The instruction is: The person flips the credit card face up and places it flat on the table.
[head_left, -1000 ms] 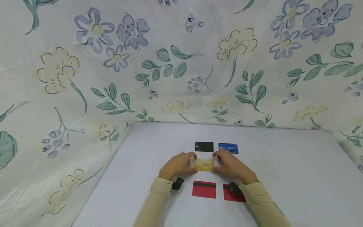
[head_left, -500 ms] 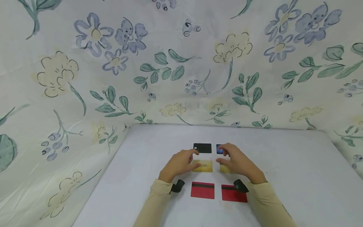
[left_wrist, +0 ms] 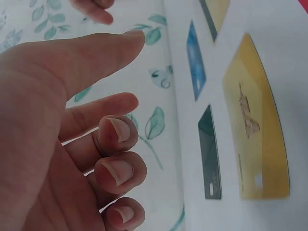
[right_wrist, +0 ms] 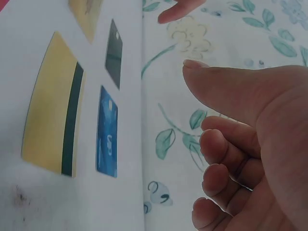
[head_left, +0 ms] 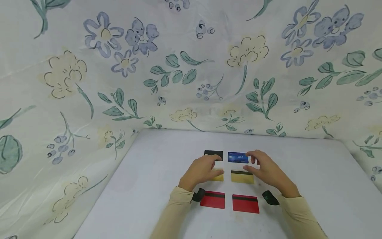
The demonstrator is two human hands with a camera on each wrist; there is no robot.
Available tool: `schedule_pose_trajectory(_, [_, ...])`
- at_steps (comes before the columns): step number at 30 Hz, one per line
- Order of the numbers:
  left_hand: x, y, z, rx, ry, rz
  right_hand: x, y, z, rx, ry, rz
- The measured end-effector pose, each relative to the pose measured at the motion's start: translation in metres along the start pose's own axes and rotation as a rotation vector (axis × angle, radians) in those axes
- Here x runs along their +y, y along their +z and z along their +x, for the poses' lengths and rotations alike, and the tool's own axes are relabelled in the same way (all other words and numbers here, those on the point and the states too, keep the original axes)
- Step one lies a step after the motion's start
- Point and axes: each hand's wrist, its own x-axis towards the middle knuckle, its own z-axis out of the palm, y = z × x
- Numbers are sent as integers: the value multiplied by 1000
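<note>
My left hand (head_left: 200, 171) hovers over the left gold card (head_left: 220, 178), partly covering it and the black card (head_left: 213, 153) behind. Its fingers are loosely bent and hold nothing; in the left wrist view that gold card (left_wrist: 257, 130) lies flat below. Off to the right, my right hand (head_left: 270, 171) is held with thumb and fingers apart, beside the blue VIP card (head_left: 237, 157) and the right gold card (head_left: 242, 179), which shows a dark stripe. The right wrist view has this striped card (right_wrist: 45, 106) lying apart from the fingers.
Nearer me, two red cards (head_left: 213, 200) with dark stripes lie side by side on the white table (head_left: 143, 186). A floral cloth (head_left: 179, 83) hangs behind the table and along its left. Small dark bands with devices (head_left: 270, 198) sit at the wrists.
One second ago both hands held the left gold card by its ends. They have let go; the right hand has moved right, uncovering the striped gold card, and the left has shifted slightly right.
</note>
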Motion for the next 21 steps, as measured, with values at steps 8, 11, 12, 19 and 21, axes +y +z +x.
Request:
schedule_pose_trajectory(8, [13,18,13,-35,3,9,16,1,-6,-28,50,-2])
schedule_pose_trajectory(11, [16,24,16,-48,-1,14,21,4,-7,-38,60,4])
schedule_pose_trajectory(12, [17,25,16,-51,-2,17,22,5,-7,-45,60,12])
schedule_pose_trajectory(19, [21,31,18,-73,-25,51,28,15,-4,-138,109,43])
schedule_pose_trajectory(21, [23,32,19,-74,-22,62,30,16,-5,-147,114,47])
